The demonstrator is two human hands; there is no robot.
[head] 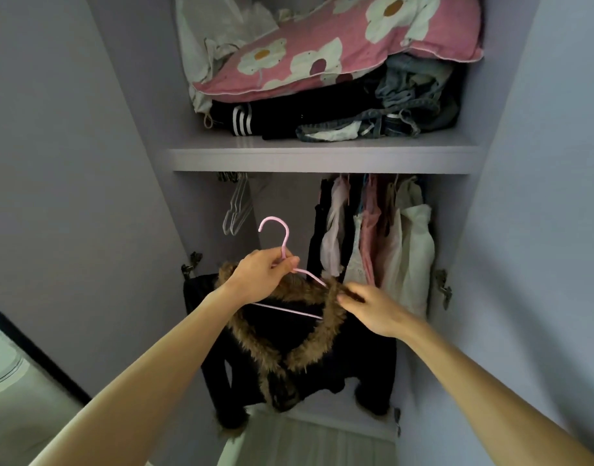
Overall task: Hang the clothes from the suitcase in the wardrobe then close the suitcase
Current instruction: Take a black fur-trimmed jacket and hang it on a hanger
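Note:
A black jacket (299,361) with a brown fur collar hangs on a pink hanger (278,237) in front of the open wardrobe. My left hand (260,275) grips the hanger just below its hook. My right hand (373,309) pinches the fur collar at the jacket's right shoulder, where the hanger's right arm goes under the fabric. The hook points up, below the rail. The rail itself is hidden behind the shelf edge (322,159). The suitcase is out of sight.
Several pale and pink garments (379,243) hang at the right of the rail; empty clear hangers (236,206) hang at its left. On the shelf above lie a pink flowered pillow (339,52) and folded dark clothes. Both wardrobe doors stand open at the sides.

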